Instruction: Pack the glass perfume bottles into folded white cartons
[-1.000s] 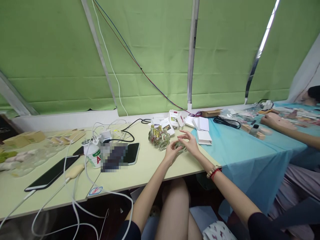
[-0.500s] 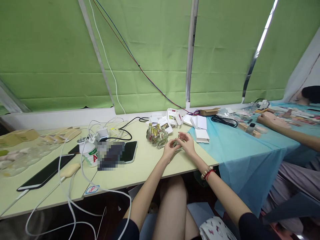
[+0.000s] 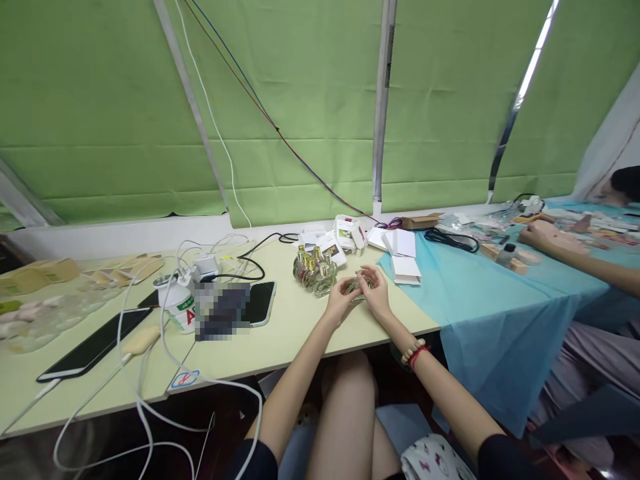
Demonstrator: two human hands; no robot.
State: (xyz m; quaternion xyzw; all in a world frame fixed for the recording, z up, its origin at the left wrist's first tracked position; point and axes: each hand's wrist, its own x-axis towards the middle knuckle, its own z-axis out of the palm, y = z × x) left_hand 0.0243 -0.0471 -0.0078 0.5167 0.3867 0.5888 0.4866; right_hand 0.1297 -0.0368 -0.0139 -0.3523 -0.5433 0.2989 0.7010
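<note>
Pale green tabletop (image 3: 300, 337) carries it all. Nearest, the left hand (image 3: 339, 302) and right hand (image 3: 376, 297) cup 1 small glass bottle (image 3: 357, 289) between curled fingers; it looks hard, slick and breakable, best gripped by its sides. Behind stands a bottle cluster (image 3: 314, 271), then white cartons (image 3: 345, 235).

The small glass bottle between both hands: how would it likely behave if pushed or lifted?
The small glass bottle looks clear and smooth, so probably slippery and breakable if dropped. Held between the left hand and right hand, it seems rigid. The standing cluster of bottles beside it has narrow gold caps; a nudge could likely tip them.
</note>
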